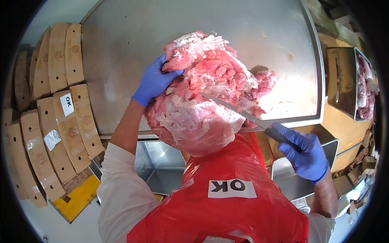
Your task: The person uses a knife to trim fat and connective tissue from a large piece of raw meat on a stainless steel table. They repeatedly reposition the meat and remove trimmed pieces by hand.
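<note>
A large cut of raw pink meat (194, 125) with white fat lies at the near edge of the metal table, its rounded end hanging over toward my red apron. My left hand (156, 83), in a blue glove, grips the meat's left side, the thumb across its top and the other fingers partly hidden. In my right hand (306, 152), also gloved in blue, is the dark handle of a knife (249, 116). Its long blade points up and left, with the tip at the middle of the meat. A smaller lobe of meat (265, 79) lies against the right side.
The steel table (129, 44) has a raised rim on its right. Cardboard boxes (65, 121) are stacked at the left. Below the table edge stand a metal bin (162, 162) and another metal bin (330, 152). A metal tub (340, 83) with meat is at far right.
</note>
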Tool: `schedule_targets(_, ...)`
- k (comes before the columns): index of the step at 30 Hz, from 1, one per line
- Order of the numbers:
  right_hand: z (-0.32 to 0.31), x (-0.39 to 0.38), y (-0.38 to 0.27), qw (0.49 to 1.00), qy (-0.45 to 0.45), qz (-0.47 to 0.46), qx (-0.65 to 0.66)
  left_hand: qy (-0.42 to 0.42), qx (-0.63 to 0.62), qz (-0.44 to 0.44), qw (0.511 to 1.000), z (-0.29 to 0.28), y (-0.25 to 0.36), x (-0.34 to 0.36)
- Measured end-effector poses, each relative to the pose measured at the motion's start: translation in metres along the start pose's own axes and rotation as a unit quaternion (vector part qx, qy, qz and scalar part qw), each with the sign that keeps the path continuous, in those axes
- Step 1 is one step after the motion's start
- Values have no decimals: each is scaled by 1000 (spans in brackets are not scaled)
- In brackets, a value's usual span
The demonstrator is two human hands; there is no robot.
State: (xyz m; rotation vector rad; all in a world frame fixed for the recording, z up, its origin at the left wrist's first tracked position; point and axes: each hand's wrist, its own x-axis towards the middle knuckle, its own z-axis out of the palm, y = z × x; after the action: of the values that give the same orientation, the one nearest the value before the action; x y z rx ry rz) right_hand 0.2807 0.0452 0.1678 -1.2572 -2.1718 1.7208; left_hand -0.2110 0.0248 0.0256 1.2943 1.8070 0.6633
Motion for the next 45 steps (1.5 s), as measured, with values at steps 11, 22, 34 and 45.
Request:
schedule_targets(11,-21,17,-116,901,6,-81,-427,156,26,-3,987,51,11,-44)
schedule_targets(22,1,-39,-172,839,14,25,-543,99,163,183,964,69,46,-65)
schedule_targets(34,55,-15,-213,732,-54,44,-678,247,104,236,934,122,35,-99)
schedule_targets(45,61,22,-211,718,-121,125,-674,223,114,188,950,119,46,-109)
